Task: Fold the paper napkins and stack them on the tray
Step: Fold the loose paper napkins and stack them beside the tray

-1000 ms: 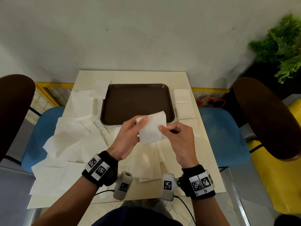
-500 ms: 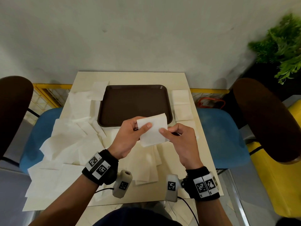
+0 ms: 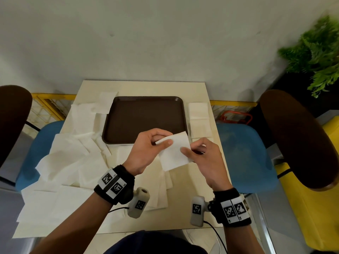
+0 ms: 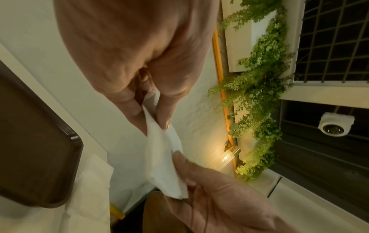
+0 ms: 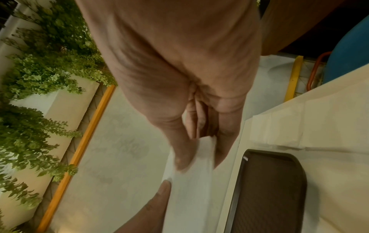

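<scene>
1. Above the near edge of the brown tray (image 3: 145, 118), held clear of the bench (image 3: 161, 87), a white folded napkin (image 3: 174, 153) hangs between the person's two hands.
2. Left hand (image 3: 146, 153): the thumb and curled fingers (image 4: 131, 108) pinch the napkin's far left corner, clamped on the paper.
3. Right hand (image 3: 205, 158): thumb and fingers (image 5: 183, 151) pinch the right edge, likewise clamped on it.
4. Orientation: the napkin is a rough rectangle, tilted, its long axis running from the far right corner near the tray's rim down toward the person; its face is turned up toward the head camera.
5. Step, as I judge it: the fold is being finished or squared in the air. The tray holds no napkins yet, so stacking has hardly begun.
6. Risk: the paper is thin and limp, so if the two pinches pull apart unevenly it could tear or the layers could slide out of register.
7. Risk: if one pinch lets go early, the fold may spring open and need redoing.
8. Risk: set down askew, it would start a crooked stack for the rest.
9. Elsewhere: loose napkins (image 3: 64, 154) are spread over the left side of the bench, some hanging past its left edge, and a sleeve could drag them off. A few folded squares (image 3: 199, 114) lie along the right edge, beside the tray.
</scene>
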### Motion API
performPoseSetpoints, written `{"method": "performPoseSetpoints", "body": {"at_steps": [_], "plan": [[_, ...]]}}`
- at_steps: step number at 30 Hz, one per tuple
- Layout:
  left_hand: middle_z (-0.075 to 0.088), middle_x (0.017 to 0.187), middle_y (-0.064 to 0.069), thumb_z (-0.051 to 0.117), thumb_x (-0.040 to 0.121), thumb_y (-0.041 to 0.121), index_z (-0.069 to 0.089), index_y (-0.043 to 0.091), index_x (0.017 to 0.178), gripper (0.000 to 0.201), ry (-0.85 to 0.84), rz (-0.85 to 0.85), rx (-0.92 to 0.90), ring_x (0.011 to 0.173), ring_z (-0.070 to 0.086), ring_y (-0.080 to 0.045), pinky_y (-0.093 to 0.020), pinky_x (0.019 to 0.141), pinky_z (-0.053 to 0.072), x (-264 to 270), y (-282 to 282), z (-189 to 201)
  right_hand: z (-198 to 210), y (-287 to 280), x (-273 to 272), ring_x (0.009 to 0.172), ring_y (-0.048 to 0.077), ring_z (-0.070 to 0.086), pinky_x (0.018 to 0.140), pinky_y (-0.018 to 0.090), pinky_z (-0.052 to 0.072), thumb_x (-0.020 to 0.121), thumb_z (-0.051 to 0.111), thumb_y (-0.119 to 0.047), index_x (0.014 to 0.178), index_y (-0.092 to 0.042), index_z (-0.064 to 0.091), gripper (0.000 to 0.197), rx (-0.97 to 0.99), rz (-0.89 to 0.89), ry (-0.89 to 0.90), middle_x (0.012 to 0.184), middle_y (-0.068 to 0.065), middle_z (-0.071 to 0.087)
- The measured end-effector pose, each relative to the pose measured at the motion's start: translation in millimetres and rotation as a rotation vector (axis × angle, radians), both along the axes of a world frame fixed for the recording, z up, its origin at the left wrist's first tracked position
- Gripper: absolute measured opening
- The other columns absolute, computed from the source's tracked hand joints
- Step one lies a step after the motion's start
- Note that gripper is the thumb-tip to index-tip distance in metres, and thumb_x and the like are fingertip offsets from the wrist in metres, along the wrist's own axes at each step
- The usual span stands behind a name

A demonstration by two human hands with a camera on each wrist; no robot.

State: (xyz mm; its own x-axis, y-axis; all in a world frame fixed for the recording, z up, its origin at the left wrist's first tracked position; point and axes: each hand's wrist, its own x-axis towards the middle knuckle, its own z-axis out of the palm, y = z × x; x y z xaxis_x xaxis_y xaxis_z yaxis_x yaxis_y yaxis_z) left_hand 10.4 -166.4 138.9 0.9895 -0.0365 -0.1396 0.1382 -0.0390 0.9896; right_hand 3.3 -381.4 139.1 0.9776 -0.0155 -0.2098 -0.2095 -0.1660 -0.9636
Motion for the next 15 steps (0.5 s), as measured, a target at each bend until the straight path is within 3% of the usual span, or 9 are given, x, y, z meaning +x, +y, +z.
{"method": "performPoseSetpoints", "body": {"at_steps": [2, 4, 7, 11, 12, 15], "plan": [[0.082, 0.100, -0.005, 0.082, 0.093, 0.014, 0.076, 0.013, 0.114, 0.022, -0.026, -0.028, 0.057, 0.098, 0.078, -0.029, -0.052, 0.093, 0.061, 1, -9, 0, 4, -6, 3, 0.093, 0.011, 0.078, 0.074, 0.026, 0.062, 0.077, 0.098, -0.037, 0.114, -0.025, 0.060, 0.054, 0.028, 0.010, 0.043, 0.103, -0.001, 0.080], [0.082, 0.094, -0.001, 0.084, 0.091, 0.016, 0.077, 0.017, 0.112, 0.022, -0.072, -0.073, 0.133, 0.094, 0.078, -0.025, -0.045, 0.088, 0.061, 2, -18, -1, 2, -10, 10, 0.099, 0.009, 0.075, 0.076, 0.024, 0.062, 0.075, 0.097, -0.045, 0.119, -0.033, 0.061, 0.058, -0.037, 0.051, 0.021, 0.112, -0.009, 0.076], [0.082, 0.090, 0.004, 0.086, 0.089, 0.021, 0.078, 0.020, 0.108, 0.020, -0.100, -0.120, 0.213, 0.087, 0.077, -0.017, -0.037, 0.081, 0.060, 3, -29, -3, -6, -17, 19, 0.100, 0.004, 0.068, 0.082, 0.023, 0.057, 0.081, 0.091, -0.047, 0.109, -0.035, 0.075, 0.035, -0.163, 0.134, -0.097, 0.105, -0.017, 0.074], [0.082, 0.095, 0.004, 0.086, 0.091, 0.020, 0.078, 0.020, 0.106, 0.017, -0.093, -0.217, 0.255, 0.094, 0.079, -0.017, -0.052, 0.091, 0.061, 6, -40, -5, -15, -32, 24, 0.085, 0.013, 0.070, 0.076, 0.035, 0.058, 0.089, 0.087, -0.037, 0.093, -0.029, 0.079, 0.012, -0.165, 0.192, -0.177, 0.089, -0.011, 0.076], [0.082, 0.096, 0.004, 0.085, 0.091, 0.021, 0.078, 0.020, 0.106, 0.017, -0.085, -0.226, 0.249, 0.096, 0.079, -0.017, -0.054, 0.093, 0.060, 6, -43, -6, -18, -36, 26, 0.083, 0.012, 0.069, 0.074, 0.034, 0.057, 0.089, 0.087, -0.034, 0.091, -0.029, 0.079, 0.010, -0.169, 0.196, -0.197, 0.086, -0.011, 0.075], [0.082, 0.096, 0.009, 0.081, 0.095, 0.027, 0.080, 0.022, 0.104, 0.011, -0.099, -0.193, 0.278, 0.098, 0.077, -0.011, -0.046, 0.097, 0.060, 9, -53, -10, -23, -48, 27, 0.081, 0.007, 0.067, 0.069, 0.019, 0.049, 0.091, 0.086, -0.032, 0.090, -0.028, 0.078, 0.009, -0.230, 0.224, -0.264, 0.084, -0.017, 0.074]]}}
